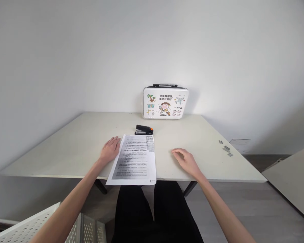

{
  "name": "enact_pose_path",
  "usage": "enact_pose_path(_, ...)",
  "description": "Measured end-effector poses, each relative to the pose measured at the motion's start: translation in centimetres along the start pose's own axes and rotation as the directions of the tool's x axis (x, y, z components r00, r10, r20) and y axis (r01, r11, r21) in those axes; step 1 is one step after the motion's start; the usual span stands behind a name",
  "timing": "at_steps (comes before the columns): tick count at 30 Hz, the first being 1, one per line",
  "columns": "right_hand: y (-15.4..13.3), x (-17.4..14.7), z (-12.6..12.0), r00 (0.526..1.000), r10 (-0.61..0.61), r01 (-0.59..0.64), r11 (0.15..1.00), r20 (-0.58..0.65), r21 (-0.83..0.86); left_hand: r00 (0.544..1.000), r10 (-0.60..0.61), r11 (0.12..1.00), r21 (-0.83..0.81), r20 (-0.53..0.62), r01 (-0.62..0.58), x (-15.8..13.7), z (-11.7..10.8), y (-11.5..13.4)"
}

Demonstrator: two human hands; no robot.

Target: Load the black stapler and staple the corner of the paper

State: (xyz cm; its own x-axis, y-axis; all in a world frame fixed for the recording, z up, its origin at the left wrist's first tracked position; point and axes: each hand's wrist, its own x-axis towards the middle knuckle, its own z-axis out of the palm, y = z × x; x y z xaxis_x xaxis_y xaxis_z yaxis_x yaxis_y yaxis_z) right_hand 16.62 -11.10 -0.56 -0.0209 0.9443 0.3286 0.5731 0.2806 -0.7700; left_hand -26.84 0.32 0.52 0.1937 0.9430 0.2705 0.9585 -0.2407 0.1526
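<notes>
Faces stapler [144, 130] beyond paper [134, 160], staple strips [226, 148] at right, 1 case [166, 103] behind; cannot see inside. Grips nothing with flat left hand [109, 149], slack right hand [187, 162].

Soft, muted light; wall [103, 57] darkens toward far right; print [135, 157] seems blurred.

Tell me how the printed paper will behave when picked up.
The paper looks thin, so it is probably light and floppy. Its near edge overhangs the table, so pulling it nearer might make it slip off.
</notes>
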Motion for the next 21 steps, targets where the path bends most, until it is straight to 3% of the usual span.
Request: enact_pose_path(21,-0.17,-0.27,-0.18,0.998,0.058,-0.058,0.998,0.014,0.009,1.0,-0.004,1.0,0.014,-0.009,0.004,-0.04,0.31,-0.17)
